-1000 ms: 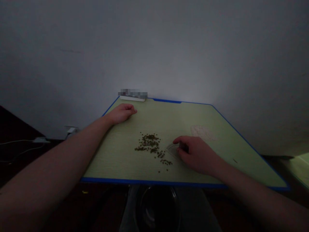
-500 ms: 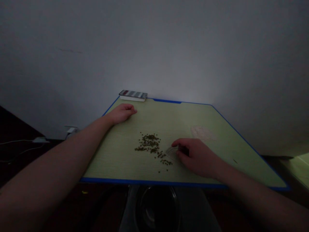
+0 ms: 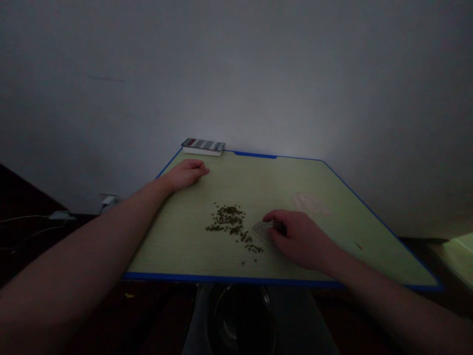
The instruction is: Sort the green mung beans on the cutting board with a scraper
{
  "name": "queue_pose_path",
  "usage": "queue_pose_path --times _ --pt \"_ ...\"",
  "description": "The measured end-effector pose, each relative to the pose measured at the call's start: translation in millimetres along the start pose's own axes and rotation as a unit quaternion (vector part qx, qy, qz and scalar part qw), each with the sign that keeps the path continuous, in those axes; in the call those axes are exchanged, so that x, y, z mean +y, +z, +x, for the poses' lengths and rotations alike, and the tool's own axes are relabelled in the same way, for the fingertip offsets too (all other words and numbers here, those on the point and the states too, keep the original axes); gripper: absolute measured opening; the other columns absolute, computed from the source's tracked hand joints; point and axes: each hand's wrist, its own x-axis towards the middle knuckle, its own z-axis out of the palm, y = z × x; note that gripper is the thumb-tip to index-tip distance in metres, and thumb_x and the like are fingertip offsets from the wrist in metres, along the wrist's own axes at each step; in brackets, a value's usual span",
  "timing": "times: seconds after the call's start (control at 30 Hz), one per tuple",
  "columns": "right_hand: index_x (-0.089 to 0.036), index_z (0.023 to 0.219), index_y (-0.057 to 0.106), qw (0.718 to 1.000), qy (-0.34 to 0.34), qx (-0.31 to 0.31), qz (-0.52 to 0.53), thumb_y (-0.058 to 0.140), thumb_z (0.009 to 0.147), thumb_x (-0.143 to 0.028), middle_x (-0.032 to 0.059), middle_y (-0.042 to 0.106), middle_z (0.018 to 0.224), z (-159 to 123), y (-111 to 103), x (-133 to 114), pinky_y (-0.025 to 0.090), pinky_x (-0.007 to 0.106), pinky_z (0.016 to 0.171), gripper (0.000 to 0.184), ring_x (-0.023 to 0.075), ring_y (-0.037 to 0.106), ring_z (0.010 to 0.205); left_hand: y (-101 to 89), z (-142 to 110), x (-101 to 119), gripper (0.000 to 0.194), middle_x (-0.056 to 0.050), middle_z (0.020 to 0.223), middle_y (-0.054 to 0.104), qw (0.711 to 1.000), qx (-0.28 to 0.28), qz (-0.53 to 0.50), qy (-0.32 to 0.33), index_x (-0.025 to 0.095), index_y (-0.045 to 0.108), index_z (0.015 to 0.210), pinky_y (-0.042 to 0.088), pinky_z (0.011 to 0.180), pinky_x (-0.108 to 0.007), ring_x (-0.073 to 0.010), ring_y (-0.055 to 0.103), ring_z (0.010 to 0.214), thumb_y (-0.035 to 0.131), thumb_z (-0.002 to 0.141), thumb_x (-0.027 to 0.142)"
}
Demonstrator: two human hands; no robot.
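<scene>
A clear curved plastic piece (image 3: 262,230) is grasped by the right hand (image 3: 301,240), near the middle of a green board (image 3: 166,246) with a blue edge, just beside scattered green beans (image 3: 229,220). The left hand (image 3: 185,175) is laid loosely at the far left, nothing held. A pale powdery patch (image 3: 309,203) lies far right; a flat striped object (image 3: 203,145) sits beyond the far edge.

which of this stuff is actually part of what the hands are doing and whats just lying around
In use:
right hand, holding a clear plastic piece
small dark green beans, scattered next to it
green board, under them
left hand, resting on the board

Apparently just lying about:
pale powdery patch
striped flat object
dark bowl
white cable
</scene>
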Motion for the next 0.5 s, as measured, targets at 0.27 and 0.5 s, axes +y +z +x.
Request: queue_pose_path --times 0.27,0.5 --pt "-0.017 0.099 0.064 0.998 0.030 0.032 -0.041 0.047 0.078 -0.021 0.0027 0.062 0.066 4 -10 20 0.034 0.025 0.053 0.027 0.0137 0.053 0.058 -0.6 0 -1 0.027 0.006 0.044 0.035 1.000 0.003 0.004 0.011 0.018 0.045 0.059 0.024 0.043 -0.022 -0.0070 0.031 0.041 0.052 0.071 0.041" --pt "-0.018 0.102 0.062 1.000 -0.015 0.013 -0.015 0.047 0.078 -0.020 0.0023 0.064 0.069 8 -2 5 0.037 0.025 0.057 0.028 0.0129 0.054 0.060 0.1 -1 1 0.027 0.006 0.043 0.035 1.000 0.002 -0.002 0.004 0.018 0.044 0.060 0.023 0.042 -0.023 -0.0072 0.030 0.040 0.052 0.071 0.041"
